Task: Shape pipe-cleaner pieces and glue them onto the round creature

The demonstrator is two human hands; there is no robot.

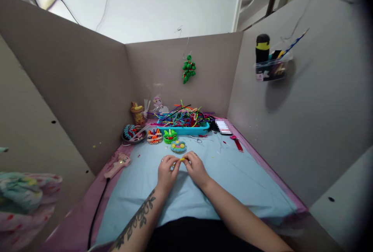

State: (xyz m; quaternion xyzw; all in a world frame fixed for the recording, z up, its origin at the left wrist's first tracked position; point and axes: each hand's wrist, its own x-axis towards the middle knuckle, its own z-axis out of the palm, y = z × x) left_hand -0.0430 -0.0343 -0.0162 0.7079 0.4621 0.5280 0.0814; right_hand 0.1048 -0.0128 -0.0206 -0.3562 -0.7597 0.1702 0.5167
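On the left side of the table [76, 214], a pink glue gun [119, 165] lies with its black cord, and behind it stands a round bowl [135, 141]. Next come an orange figure [154, 138] and a green figure [170, 137]. The left hand [169, 167] has its fingertips pinched together on a small yellow piece [182, 159], which is above the blue cloth [233, 184], near a flowered oval [178, 146]. The right hand [196, 167] pinches the same piece, fingers almost closed. Further right lie scissors [199, 141] and a red tool [238, 145].
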